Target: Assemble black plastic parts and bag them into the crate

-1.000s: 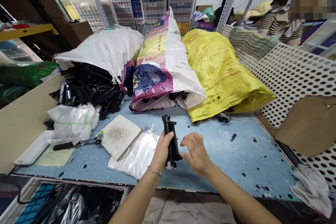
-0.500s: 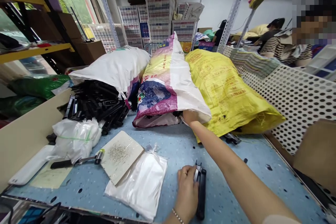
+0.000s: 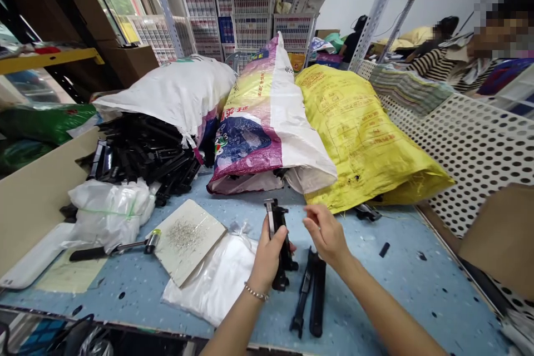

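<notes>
My left hand (image 3: pixel 267 253) is wrapped round a long black plastic part (image 3: pixel 278 233) and holds it upright above the blue tabletop (image 3: pixel 375 283). My right hand (image 3: pixel 327 233) hovers just right of that part with its fingers curled and apart, nothing visible in them. Two more black parts (image 3: pixel 311 292) lie flat on the table under my right wrist. Behind my hands lies a pink and white sack (image 3: pixel 262 117) with its mouth toward me.
A yellow sack (image 3: pixel 359 128) and a white sack (image 3: pixel 171 89) spilling black parts (image 3: pixel 142 150) flank the pink one. A small hammer (image 3: pixel 112 247), a tile with tiny screws (image 3: pixel 186 236) and plastic bags (image 3: pixel 217 278) lie left. A perforated white panel (image 3: pixel 463 144) stands right, people beyond it.
My right hand has pulled back out of the pink sack's mouth to beside my left hand. My left hand has lifted a black part upright; two parts now lie on the table.
</notes>
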`<control>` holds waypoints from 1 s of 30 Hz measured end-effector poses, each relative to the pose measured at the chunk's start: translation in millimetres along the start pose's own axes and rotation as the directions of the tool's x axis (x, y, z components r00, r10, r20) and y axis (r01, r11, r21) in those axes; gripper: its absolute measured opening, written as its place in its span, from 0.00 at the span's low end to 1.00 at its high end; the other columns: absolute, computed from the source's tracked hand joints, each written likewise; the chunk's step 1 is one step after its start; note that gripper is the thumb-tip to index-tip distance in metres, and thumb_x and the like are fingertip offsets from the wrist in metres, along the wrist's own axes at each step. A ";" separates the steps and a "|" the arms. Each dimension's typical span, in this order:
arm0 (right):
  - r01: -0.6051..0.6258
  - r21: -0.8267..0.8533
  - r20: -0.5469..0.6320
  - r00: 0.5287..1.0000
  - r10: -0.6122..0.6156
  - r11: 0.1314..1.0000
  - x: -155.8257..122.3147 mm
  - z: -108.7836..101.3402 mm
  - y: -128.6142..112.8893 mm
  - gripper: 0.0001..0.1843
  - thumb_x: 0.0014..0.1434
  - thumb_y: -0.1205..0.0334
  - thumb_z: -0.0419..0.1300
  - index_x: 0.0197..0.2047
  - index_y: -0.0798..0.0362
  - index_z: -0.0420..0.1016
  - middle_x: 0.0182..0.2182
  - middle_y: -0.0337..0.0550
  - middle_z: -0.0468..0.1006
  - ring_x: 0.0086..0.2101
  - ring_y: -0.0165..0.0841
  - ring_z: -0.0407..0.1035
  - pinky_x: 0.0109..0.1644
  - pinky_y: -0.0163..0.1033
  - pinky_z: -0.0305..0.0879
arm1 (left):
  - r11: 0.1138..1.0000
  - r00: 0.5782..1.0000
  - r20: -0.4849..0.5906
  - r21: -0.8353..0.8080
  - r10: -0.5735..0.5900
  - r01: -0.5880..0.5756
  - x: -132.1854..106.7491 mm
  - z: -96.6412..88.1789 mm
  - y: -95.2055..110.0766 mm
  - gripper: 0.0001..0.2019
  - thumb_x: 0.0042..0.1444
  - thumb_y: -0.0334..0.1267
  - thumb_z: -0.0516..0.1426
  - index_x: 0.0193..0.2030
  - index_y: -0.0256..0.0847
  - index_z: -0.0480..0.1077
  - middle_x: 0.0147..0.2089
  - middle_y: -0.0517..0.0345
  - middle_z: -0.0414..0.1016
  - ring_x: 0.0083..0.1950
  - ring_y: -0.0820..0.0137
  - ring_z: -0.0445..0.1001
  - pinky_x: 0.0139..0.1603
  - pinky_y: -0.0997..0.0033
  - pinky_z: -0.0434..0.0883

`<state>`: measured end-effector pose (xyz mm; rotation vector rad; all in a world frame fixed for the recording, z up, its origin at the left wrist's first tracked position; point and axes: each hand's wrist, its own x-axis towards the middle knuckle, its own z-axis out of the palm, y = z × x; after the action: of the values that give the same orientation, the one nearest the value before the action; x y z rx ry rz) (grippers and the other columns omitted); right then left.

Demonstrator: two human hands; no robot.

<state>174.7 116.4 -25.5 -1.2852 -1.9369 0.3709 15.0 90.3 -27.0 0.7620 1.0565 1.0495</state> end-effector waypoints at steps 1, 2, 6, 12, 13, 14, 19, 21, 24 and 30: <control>0.102 -0.062 -0.035 0.994 -0.105 0.993 5.9 -2.4 1.2 0.17 0.64 0.49 0.49 0.43 0.53 0.70 0.37 0.48 0.74 0.37 0.37 0.67 0.43 0.43 0.63 | 1.000 0.999 0.033 0.016 -0.012 0.011 -9.1 2.5 0.4 0.34 0.52 0.57 0.57 0.61 0.45 0.55 0.32 0.60 0.71 0.25 0.71 0.73 0.26 0.73 0.71; 0.202 -0.110 -0.022 0.978 -0.206 0.973 12.7 -3.2 2.4 0.17 0.64 0.49 0.49 0.42 0.53 0.70 0.37 0.49 0.73 0.38 0.38 0.66 0.44 0.44 0.62 | 0.999 0.998 0.054 0.032 -0.011 0.009 -17.1 4.8 0.6 0.34 0.53 0.56 0.57 0.62 0.46 0.54 0.34 0.59 0.71 0.25 0.71 0.73 0.27 0.73 0.71; 0.292 -0.148 0.079 0.956 -0.283 0.945 27.1 3.9 -0.4 0.20 0.67 0.52 0.43 0.34 0.51 0.69 0.29 0.45 0.70 0.33 0.36 0.63 0.38 0.42 0.60 | 0.990 0.998 0.011 0.123 0.067 -0.067 -31.1 9.4 0.3 0.36 0.54 0.51 0.57 0.67 0.47 0.48 0.45 0.53 0.71 0.29 0.72 0.73 0.31 0.72 0.71; 0.256 -0.098 0.167 0.957 -0.237 0.962 -25.1 12.6 -16.1 0.21 0.68 0.50 0.40 0.34 0.52 0.67 0.29 0.42 0.70 0.32 0.35 0.62 0.38 0.42 0.57 | 0.977 0.980 -0.135 0.178 0.145 -0.120 -19.6 -5.5 4.8 0.27 0.56 0.51 0.55 0.60 0.43 0.59 0.39 0.56 0.72 0.33 0.69 0.72 0.36 0.71 0.70; 0.350 -0.121 0.176 0.929 -0.327 0.929 -37.4 14.7 -17.5 0.22 0.68 0.49 0.40 0.34 0.52 0.68 0.29 0.43 0.70 0.32 0.36 0.61 0.39 0.43 0.56 | 0.972 0.974 -0.153 0.191 0.165 -0.135 -16.9 -8.9 6.2 0.24 0.55 0.51 0.55 0.56 0.42 0.63 0.37 0.56 0.73 0.35 0.69 0.72 0.38 0.71 0.69; 0.437 -0.144 0.179 0.894 -0.410 0.888 -47.7 17.4 -18.4 0.23 0.67 0.48 0.40 0.33 0.52 0.68 0.29 0.44 0.70 0.33 0.37 0.60 0.40 0.44 0.56 | 0.969 0.973 -0.155 0.202 0.173 -0.140 -14.1 -12.2 7.5 0.22 0.55 0.52 0.55 0.52 0.41 0.66 0.36 0.56 0.73 0.36 0.68 0.72 0.39 0.71 0.69; 0.549 -0.105 0.373 0.795 -0.479 0.829 -28.7 30.3 -13.0 0.25 0.66 0.46 0.45 0.26 0.51 0.69 0.24 0.42 0.70 0.31 0.35 0.61 0.41 0.43 0.55 | 0.947 0.968 -0.185 0.301 0.172 -0.111 -3.7 -27.4 3.4 0.19 0.55 0.53 0.53 0.39 0.37 0.71 0.33 0.54 0.75 0.36 0.64 0.72 0.41 0.67 0.67; 0.342 -0.148 0.482 0.844 -0.235 0.928 16.3 33.2 -6.4 0.23 0.64 0.45 0.47 0.27 0.50 0.71 0.28 0.43 0.73 0.35 0.35 0.64 0.45 0.42 0.57 | 0.912 0.966 -0.170 0.396 0.192 -0.112 -7.1 -28.7 -8.4 0.19 0.57 0.50 0.52 0.41 0.36 0.71 0.37 0.52 0.76 0.40 0.62 0.72 0.44 0.65 0.67; -0.054 -0.343 0.339 0.924 0.177 0.938 97.1 39.4 7.0 0.24 0.68 0.51 0.40 0.43 0.54 0.73 0.43 0.52 0.75 0.47 0.39 0.65 0.52 0.44 0.56 | 0.815 0.977 -0.047 0.560 0.209 -0.147 -21.8 -18.7 -38.0 0.18 0.60 0.45 0.49 0.51 0.38 0.70 0.46 0.48 0.75 0.49 0.59 0.71 0.52 0.63 0.65; -0.339 -0.420 0.233 0.856 0.461 0.842 174.0 55.7 32.1 0.23 0.63 0.56 0.48 0.52 0.65 0.69 0.44 0.66 0.76 0.45 0.49 0.71 0.48 0.49 0.62 | 0.680 0.971 0.002 0.714 0.238 -0.168 -37.0 -3.3 -73.6 0.25 0.54 0.32 0.51 0.60 0.41 0.64 0.57 0.46 0.67 0.59 0.58 0.63 0.62 0.59 0.58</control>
<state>120.8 292.8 -6.1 -2.0073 -2.0590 0.4721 29.8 30.8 -81.9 1.5047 1.5136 0.8451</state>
